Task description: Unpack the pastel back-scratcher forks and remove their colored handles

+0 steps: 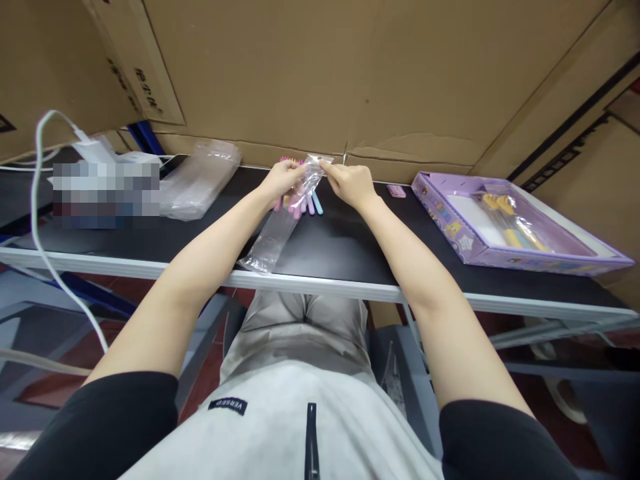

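A long clear plastic bag (274, 241) is stretched between my hands above the black table, its lower end hanging toward the front edge. My left hand (284, 181) pinches one side of its upper end. On the other side, my right hand (350, 181) grips the bag's top edge with bent fingers. Behind and under the bag lie several pastel-handled items (317, 203) in pink, purple and blue; their pink bristle-like heads show beside my left fingers. Whether my left hand also touches one of them is hidden.
A stack of clear bags (203, 179) lies at left, near a white cable (35, 193) and a blurred-out patch. To the right stands an open purple box (465, 247) holding yellow-handled items in clear wrap. A small pink packet (397, 191) lies between. Cardboard (320, 80) walls the back.
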`<state>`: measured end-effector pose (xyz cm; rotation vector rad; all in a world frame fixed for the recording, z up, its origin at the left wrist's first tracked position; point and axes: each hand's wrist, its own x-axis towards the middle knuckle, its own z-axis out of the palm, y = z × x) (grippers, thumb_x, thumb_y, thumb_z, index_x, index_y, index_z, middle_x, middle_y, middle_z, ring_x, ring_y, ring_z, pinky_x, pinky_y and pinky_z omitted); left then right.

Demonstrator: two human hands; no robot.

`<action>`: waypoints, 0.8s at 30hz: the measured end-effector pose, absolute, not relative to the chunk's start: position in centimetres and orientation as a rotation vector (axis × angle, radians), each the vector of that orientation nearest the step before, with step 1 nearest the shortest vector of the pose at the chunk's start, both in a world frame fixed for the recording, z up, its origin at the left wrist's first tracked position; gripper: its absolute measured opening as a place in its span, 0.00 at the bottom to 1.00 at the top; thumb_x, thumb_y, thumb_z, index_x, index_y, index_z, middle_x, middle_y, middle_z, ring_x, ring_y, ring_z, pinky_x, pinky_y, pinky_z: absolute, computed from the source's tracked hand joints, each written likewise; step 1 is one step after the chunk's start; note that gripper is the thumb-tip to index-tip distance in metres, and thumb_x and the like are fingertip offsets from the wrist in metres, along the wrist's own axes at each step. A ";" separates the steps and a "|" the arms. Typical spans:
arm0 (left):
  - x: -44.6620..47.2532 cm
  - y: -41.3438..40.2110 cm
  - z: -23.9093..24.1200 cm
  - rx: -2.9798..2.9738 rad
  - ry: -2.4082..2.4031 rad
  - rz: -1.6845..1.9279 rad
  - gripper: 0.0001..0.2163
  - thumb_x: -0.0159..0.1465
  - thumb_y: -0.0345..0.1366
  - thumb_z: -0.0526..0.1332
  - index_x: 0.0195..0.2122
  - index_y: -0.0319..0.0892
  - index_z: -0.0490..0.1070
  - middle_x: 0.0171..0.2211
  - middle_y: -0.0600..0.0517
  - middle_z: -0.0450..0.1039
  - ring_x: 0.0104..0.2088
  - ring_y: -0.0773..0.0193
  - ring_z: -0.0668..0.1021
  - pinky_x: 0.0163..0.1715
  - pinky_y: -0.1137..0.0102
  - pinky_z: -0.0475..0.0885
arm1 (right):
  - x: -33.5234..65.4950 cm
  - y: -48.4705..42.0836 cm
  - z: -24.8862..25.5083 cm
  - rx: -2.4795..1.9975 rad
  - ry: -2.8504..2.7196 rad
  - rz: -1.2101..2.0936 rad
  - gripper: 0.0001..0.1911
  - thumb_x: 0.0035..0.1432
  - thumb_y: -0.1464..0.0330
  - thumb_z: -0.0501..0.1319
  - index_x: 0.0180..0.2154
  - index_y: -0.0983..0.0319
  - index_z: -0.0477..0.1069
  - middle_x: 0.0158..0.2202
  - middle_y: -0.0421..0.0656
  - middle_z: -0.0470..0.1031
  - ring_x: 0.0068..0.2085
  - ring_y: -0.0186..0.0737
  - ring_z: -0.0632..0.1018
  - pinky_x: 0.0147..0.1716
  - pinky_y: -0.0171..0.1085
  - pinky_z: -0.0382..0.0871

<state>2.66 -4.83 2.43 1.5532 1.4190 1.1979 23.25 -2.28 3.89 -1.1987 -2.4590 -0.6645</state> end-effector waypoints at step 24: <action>3.2 -5.6 1.3 2.485 1.468 1.077 0.35 0.64 0.35 0.67 0.73 0.46 0.64 0.61 0.38 0.71 0.67 0.36 0.72 0.70 0.42 0.63 | 26.6 -0.5 3.2 -1.722 -2.133 -0.345 0.37 0.77 0.63 0.46 0.80 0.71 0.48 0.67 0.69 0.70 0.59 0.66 0.80 0.58 0.60 0.74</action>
